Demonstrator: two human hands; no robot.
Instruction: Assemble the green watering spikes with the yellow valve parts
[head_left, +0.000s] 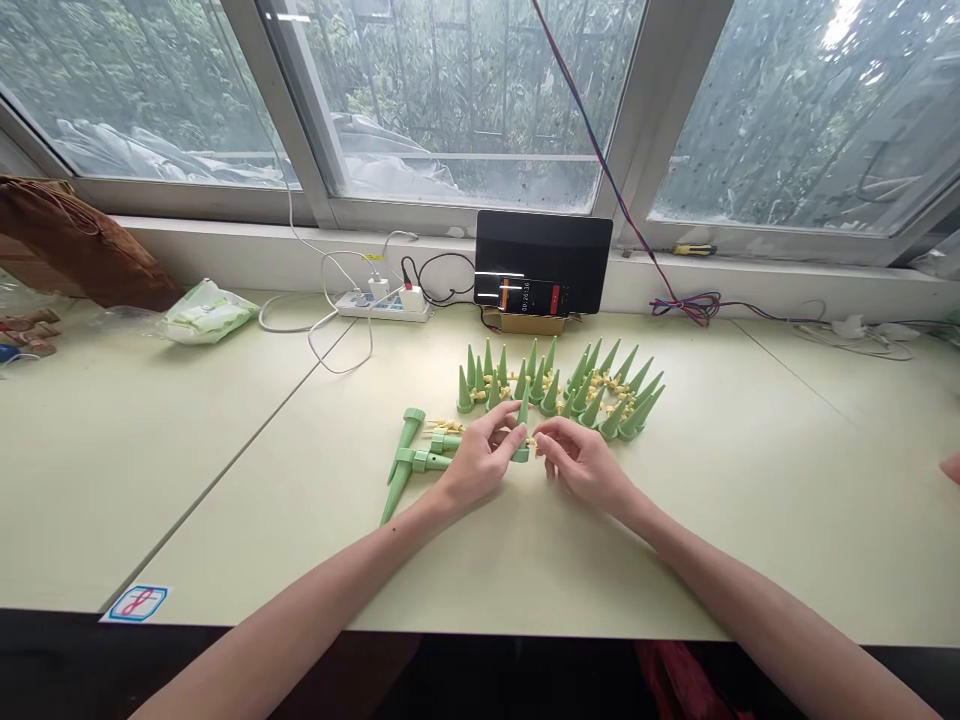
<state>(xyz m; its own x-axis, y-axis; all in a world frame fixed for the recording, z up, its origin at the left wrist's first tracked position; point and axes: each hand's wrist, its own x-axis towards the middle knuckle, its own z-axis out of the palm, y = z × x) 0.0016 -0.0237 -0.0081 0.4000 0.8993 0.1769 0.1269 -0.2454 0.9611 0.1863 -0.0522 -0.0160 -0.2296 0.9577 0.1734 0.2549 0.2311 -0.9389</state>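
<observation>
My left hand [480, 462] is closed around a green plastic watering spike [523, 412], holding it upright with the tip up and the wide collar down. Close to its right side, my right hand [585, 465] pinches a small pale yellow valve piece [532, 443] against or beside the collar; whether it is inserted cannot be seen. Beyond both hands stand several green spikes [636, 418] in two clusters, with small yellow pieces among them. Left of my left hand, several loose spikes [407, 436] lie on the table beside a few yellow valves [445, 427].
A black tablet [544, 250] leans at the back with a phone [529, 297] before it. Left of them are a power strip [382, 306] with cables and a green-white packet [210, 312]. A bundled cable [688, 308] lies back right. Part of another person's hand [951, 467] shows at the right edge.
</observation>
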